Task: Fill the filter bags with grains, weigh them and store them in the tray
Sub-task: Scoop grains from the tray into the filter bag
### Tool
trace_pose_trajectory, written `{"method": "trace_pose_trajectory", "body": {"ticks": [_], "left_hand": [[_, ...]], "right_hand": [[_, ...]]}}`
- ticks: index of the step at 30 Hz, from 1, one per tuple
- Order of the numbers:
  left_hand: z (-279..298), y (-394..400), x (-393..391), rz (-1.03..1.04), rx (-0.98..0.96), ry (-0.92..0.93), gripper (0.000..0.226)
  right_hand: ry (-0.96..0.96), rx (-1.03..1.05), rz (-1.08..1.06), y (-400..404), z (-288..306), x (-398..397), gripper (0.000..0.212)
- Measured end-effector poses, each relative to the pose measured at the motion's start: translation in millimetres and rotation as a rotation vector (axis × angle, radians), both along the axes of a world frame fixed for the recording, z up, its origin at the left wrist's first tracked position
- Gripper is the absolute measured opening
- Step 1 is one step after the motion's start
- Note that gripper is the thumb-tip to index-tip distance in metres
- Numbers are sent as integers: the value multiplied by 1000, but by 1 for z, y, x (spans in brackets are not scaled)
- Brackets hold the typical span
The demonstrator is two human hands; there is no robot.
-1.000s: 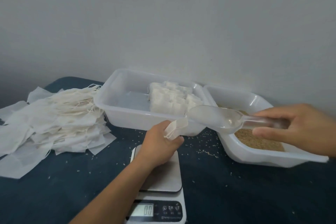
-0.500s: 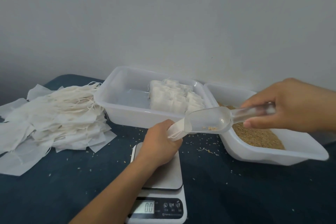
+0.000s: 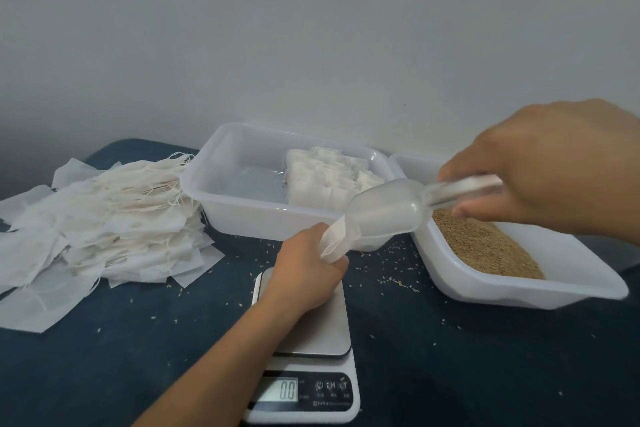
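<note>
Filter bags (image 3: 104,218), empty, lying heaped with strings tangled at far left on dark cloth (image 3: 104,357). Next rightward, clear tray (image 3: 242,218) holding filled bags (image 3: 322,180) packed along its right side. Left hand (image 3: 308,270) hovering over scale (image 3: 311,374), fingers curling round one open bag (image 3: 334,239), mouth tilting up. Display (image 3: 280,389) reading zero. Clear scoop (image 3: 384,215) tipping down, its lip touching that bag's mouth. Right hand (image 3: 554,166) gripping scoop handle, fingers wrapping it, blurring slightly. Far right, tilting tub (image 3: 519,291) containing brown grains (image 3: 485,246); stray grains scattering near scale.
</note>
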State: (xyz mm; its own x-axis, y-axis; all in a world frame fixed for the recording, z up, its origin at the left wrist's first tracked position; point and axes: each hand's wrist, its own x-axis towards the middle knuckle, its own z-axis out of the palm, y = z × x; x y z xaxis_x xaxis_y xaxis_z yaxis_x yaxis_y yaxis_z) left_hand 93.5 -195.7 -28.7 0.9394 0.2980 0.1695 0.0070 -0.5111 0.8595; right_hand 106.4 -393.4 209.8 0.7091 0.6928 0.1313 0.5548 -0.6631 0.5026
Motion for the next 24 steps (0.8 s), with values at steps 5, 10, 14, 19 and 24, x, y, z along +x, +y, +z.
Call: {"method": "trace_pose_trajectory", "body": {"ticks": [5,10,14,19,24], "left_hand": [[4,2,-1,-15,-184,-1,11],[8,7,-7,-148,-369,42,22],[12,8,-15,-433,-453,167,30],[14,9,-23,-639,-484,171,31],[15,12,-23,-662,-583,142,34]], "right_hand": [[126,300,-151,-42,-22,22,32],[508,980,-147,-35,-107,38,19],[903,1225,45,6,-166,38,20],[1073,1324,201,36,-185,35,23],[1145,1558,368,36,-184,31,24]]}}
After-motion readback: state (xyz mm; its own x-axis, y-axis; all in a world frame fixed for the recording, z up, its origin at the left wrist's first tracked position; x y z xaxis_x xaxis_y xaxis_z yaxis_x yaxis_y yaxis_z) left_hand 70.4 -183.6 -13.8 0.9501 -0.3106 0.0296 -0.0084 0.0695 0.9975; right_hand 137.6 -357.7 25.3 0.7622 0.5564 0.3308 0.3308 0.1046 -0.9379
